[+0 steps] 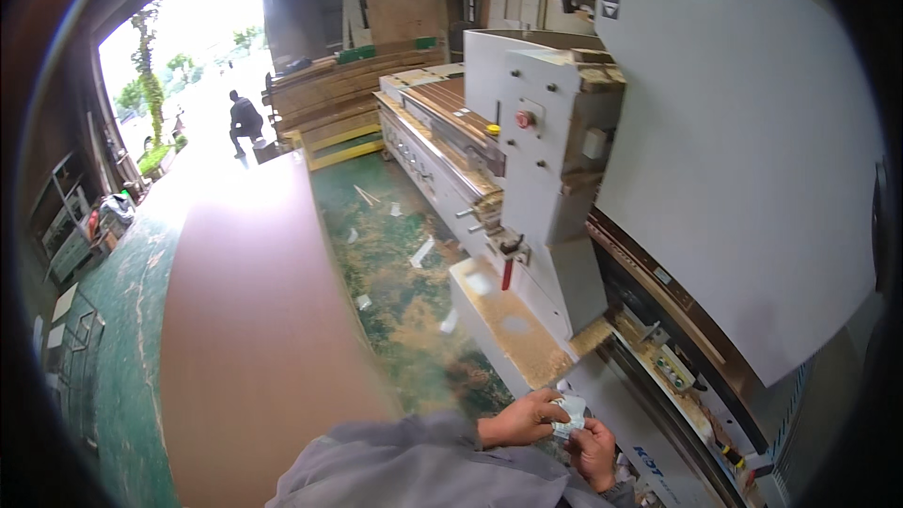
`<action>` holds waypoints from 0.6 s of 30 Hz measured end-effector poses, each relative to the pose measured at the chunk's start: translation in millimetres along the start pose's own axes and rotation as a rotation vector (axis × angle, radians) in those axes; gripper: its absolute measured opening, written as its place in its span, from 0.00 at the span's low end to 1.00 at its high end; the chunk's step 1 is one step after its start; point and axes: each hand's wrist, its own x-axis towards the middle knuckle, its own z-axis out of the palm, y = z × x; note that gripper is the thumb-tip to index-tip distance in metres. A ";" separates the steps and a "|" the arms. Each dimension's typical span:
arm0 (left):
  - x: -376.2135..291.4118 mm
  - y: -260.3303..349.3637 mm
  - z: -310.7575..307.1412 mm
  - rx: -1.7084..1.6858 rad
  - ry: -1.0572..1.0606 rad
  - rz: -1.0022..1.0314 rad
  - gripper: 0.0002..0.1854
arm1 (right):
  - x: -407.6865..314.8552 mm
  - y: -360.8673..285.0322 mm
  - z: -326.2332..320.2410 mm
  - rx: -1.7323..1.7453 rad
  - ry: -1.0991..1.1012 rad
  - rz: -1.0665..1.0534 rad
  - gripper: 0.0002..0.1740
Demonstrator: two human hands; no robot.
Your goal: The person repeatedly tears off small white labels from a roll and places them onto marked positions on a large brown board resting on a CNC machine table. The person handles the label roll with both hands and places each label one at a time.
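Observation:
Near the bottom of the head view, my left hand (525, 420) and my right hand (594, 450) are close together, both pinching a small crumpled white paper or label piece (570, 415). The fingers cover part of it. Just beyond the hands is a sawdust-covered ledge (518, 339) on a large white woodworking machine (525, 176). A red emergency-stop button (524, 119) sits on the machine's upright. The machine's long bed (441, 109) carries brown board.
A long stack of brown panels (268, 339) lies to the left. White scraps (422, 252) and sawdust cover the green floor. Stacked boards (324, 102) stand behind. A person (245, 116) sits by the bright doorway. A large pale machine cover (719, 141) rises at right.

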 end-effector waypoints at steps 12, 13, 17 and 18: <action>2.9 -1.5 11.6 0.040 0.013 -0.003 0.19 | 2.6 -1.2 -5.4 -0.023 -0.005 -0.038 0.11; 3.5 -1.5 12.0 0.037 0.013 0.001 0.19 | 3.2 -0.9 -6.1 -0.014 -0.005 -0.038 0.11; 5.4 0.2 13.9 0.035 0.022 0.025 0.18 | 2.2 -0.9 -9.5 -0.030 -0.004 -0.041 0.11; 5.8 0.5 14.0 0.031 0.020 0.024 0.18 | 2.1 -0.7 -10.1 -0.029 -0.004 -0.042 0.11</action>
